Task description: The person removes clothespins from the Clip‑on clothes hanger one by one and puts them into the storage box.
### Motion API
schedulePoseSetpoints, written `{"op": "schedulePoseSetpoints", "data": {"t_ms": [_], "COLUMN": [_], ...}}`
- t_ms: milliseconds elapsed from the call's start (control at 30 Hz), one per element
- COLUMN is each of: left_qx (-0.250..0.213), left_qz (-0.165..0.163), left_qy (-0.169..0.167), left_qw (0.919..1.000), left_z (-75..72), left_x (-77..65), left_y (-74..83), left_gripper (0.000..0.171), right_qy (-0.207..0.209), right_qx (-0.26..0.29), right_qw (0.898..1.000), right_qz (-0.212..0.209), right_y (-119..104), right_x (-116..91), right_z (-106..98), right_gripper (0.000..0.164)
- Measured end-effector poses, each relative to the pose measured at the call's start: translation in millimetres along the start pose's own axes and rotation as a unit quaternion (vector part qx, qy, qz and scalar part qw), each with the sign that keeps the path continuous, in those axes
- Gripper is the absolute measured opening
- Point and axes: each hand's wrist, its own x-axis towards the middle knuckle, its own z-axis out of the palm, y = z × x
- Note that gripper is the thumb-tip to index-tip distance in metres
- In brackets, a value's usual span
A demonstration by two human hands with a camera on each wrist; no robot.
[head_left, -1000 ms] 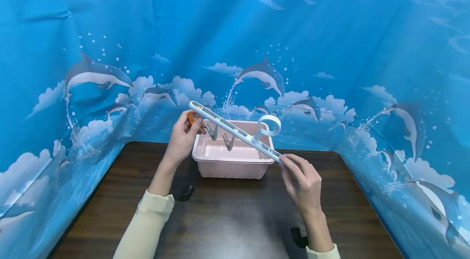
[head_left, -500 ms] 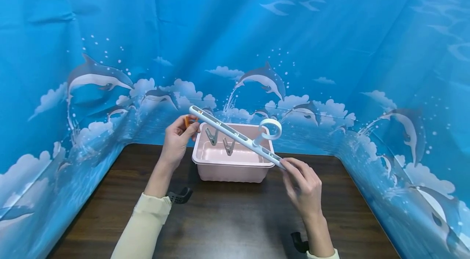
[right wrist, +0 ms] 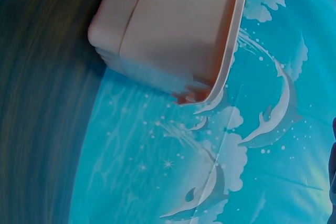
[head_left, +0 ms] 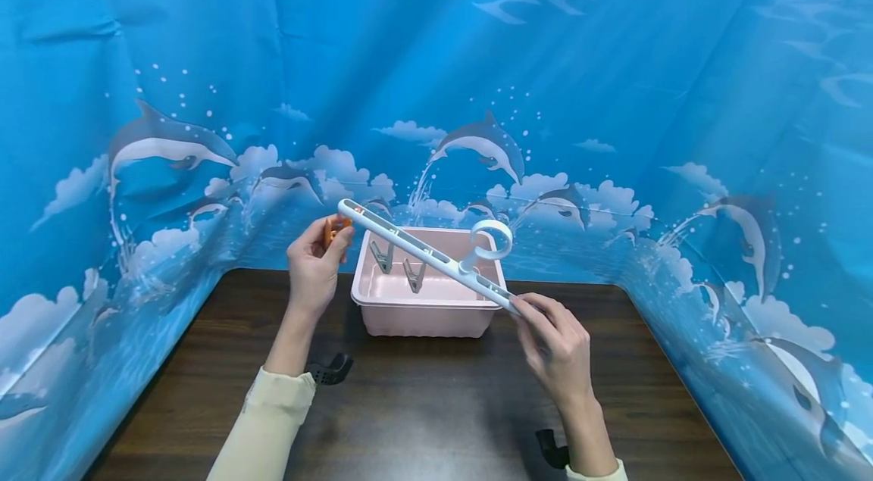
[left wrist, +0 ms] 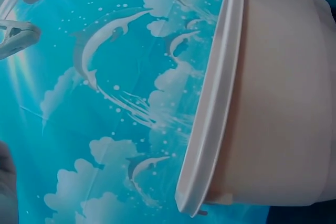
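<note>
My right hand (head_left: 559,348) grips the lower right end of a pale clip hanger bar (head_left: 423,248), which slants up to the left in the head view. A round hook (head_left: 492,240) stands up from the bar. Two grey clothespins (head_left: 382,257) (head_left: 414,276) hang below it, over the pink tub. At the bar's upper left end, my left hand (head_left: 315,269) pinches an orange clothespin (head_left: 333,229) between thumb and fingers. Whether that clothespin is fastened to the bar cannot be told. The left wrist view shows grey clothespins (left wrist: 18,38) in its upper left corner.
The pink tub (head_left: 428,320) stands on a dark wooden table (head_left: 436,405), beneath and behind the bar. A blue curtain (head_left: 409,49) printed with dolphins surrounds the table's back and sides. Black straps (head_left: 330,370) show at both wrists.
My left hand has shifted left, away from the tub, still holding the orange clothespin, which shows more now. The bar's left end has dipped slightly. My right hand keeps its grip.
</note>
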Motion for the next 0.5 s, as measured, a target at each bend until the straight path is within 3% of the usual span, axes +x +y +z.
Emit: {"op": "schedulePoseSetpoints", "data": {"t_ms": [300, 500], "left_qx": [0.046, 0.084], "left_qz": [0.048, 0.094], "left_qy": [0.008, 0.031], "left_qw": [0.9977, 0.9915], "left_z": [2.7, 2.9], "left_x": [-3.3, -3.1], "left_y": [0.0, -2.9], "left_gripper": [0.026, 0.028], "right_qy": [-0.003, -0.008], "right_qx": [0.005, 0.007], "right_qw": [1.0, 1.0], "right_qz": [-0.005, -0.004], "right_y": [-0.3, -0.5], "right_x": [-1.9, -0.7], "right_z": [0.6, -0.5], "right_gripper": [0.028, 0.029]}}
